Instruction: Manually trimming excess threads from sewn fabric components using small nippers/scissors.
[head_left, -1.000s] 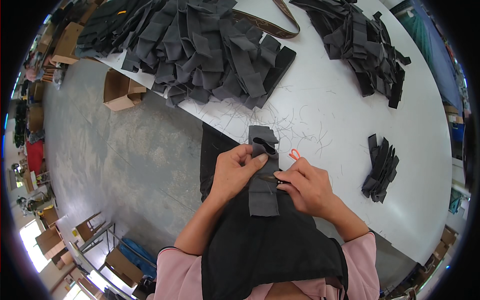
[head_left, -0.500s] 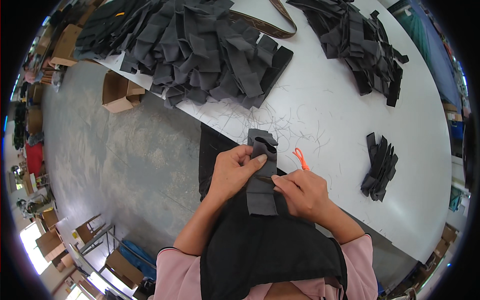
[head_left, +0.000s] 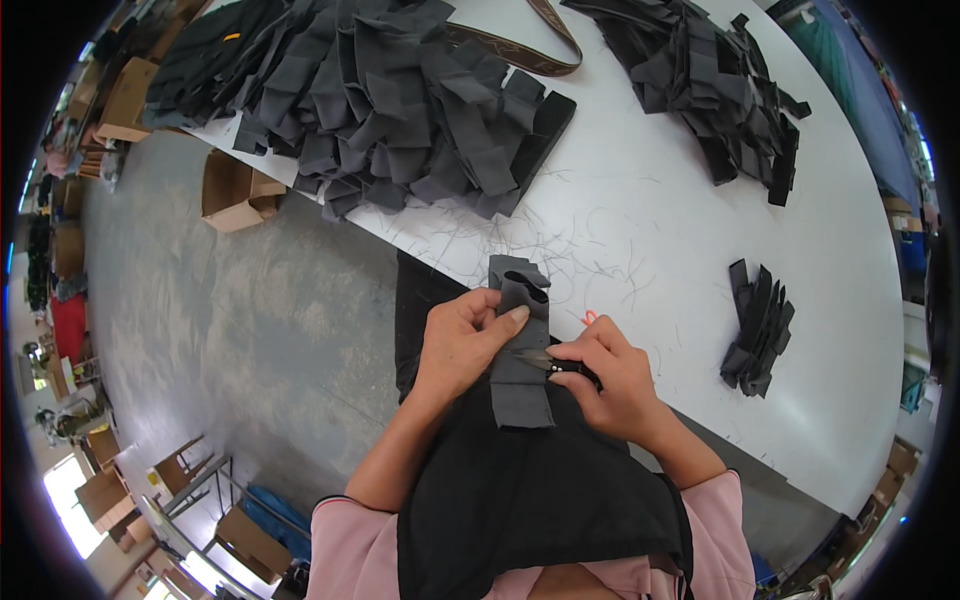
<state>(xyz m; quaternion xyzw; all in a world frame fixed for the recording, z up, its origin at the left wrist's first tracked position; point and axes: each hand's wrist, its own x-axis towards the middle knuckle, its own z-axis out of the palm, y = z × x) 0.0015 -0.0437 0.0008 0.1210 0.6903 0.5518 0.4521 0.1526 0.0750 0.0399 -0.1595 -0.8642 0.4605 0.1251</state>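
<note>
A: Far left first?

B: Open cardboard box [head_left: 232, 190] on the grey floor [head_left: 250, 330], just below the desk [head_left: 640, 210] edge. More boxes and chairs at the lower-left rim, too small to tell more.

A: On the desk?

B: Big heap of dark grey fabric strips [head_left: 400, 110] at top left, spilling toward the desk edge. A brown strap [head_left: 530, 50] loops just beside its top right. Loose thread clippings [head_left: 560, 240] are scattered on the white surface between heap and hands.

A: Left hand?

B: Left hand [head_left: 462, 345] has its fingers closed on a folded grey fabric strip [head_left: 520, 370], thumb pressed across the front. The strip stands roughly upright at the near desk edge, upper end over the desk, lower end hanging over the black apron [head_left: 520, 500] on the lap.

A: Right hand?

B: Right hand [head_left: 612, 375] has its fingers clenched around small black thread snips [head_left: 550, 363], blade tip touching the strip's right side at mid-height. A bit of orange [head_left: 589, 317] shows just above the knuckles, cannot tell what.

A: Further right?

B: Small stack of dark strips [head_left: 757, 328] lies well apart from the hands. Second large dark pile [head_left: 710, 90] sits at top right. Pink sleeves [head_left: 715, 520] at the bottom.
</note>
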